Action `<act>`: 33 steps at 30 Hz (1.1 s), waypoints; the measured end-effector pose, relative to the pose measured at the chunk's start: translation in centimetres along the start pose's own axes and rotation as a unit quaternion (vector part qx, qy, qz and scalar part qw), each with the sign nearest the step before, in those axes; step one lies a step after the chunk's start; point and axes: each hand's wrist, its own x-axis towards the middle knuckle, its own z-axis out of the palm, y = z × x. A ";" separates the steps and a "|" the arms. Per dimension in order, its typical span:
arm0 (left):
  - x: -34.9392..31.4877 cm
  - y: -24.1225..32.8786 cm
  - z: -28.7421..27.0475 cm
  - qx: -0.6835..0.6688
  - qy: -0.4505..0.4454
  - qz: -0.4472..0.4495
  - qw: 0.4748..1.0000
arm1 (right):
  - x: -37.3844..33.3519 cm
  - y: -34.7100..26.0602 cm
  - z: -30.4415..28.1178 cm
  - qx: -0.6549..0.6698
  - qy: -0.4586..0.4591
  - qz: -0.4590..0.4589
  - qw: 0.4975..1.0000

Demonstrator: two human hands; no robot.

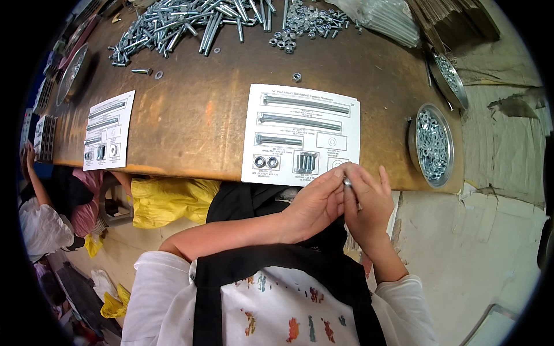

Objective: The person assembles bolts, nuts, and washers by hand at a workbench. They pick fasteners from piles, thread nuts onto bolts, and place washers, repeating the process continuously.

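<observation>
My left hand (314,209) and my right hand (367,202) meet at the table's front edge, just below a white printed card (250,144). Between their fingertips is a small silver metal piece (347,181), mostly hidden by the fingers. Both hands are closed around it, thumbs and fingertips pressed together, the right little finger raised. On the card, long bolts (306,104), a pair of nuts (266,162) and a group of short bolts (306,162) show inside printed boxes; whether they are real or pictured I cannot tell. Two boxes show washer outlines.
A heap of bolts (179,23) and a pile of nuts (288,40) lie at the far side. One nut (296,77) sits beyond the card. A metal bowl of small parts (452,144) stands right; another card (128,109) lies left. Another person's hand (27,158) is far left.
</observation>
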 end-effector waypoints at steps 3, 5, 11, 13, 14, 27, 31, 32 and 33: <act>0.1 0.3 -0.2 0.027 -0.016 -0.013 0.999 | 0.1 0.1 -0.1 -0.018 0.029 -0.036 0.999; -0.1 0.8 -0.5 0.035 -0.019 -0.023 0.999 | 0.5 -0.1 -0.9 0.156 -0.025 0.066 0.985; -0.5 1.6 0.1 0.080 -0.037 -0.073 0.993 | 1.7 2.7 -3.5 0.390 -0.221 0.204 0.870; -0.6 1.6 0.0 0.069 -0.028 -0.079 0.994 | 1.6 2.8 -3.2 0.379 -0.213 0.192 0.880; -0.5 1.5 -0.3 0.060 -0.029 -0.081 0.994 | 1.3 2.6 -2.9 0.374 -0.198 0.184 0.888; -0.4 1.3 -0.8 0.043 -0.051 -0.081 0.995 | 1.2 2.0 -3.1 0.276 -0.184 0.115 0.936; -0.7 0.9 -0.9 0.016 -0.035 -0.078 0.996 | 1.8 1.8 -3.3 0.335 -0.232 0.190 0.893; -0.5 1.0 -0.8 0.000 -0.032 -0.074 0.997 | 2.0 1.6 -2.9 0.326 -0.198 0.192 0.904; -0.5 0.9 -0.7 -0.018 -0.029 -0.073 0.997 | 2.1 1.5 -2.4 0.316 -0.164 0.197 0.914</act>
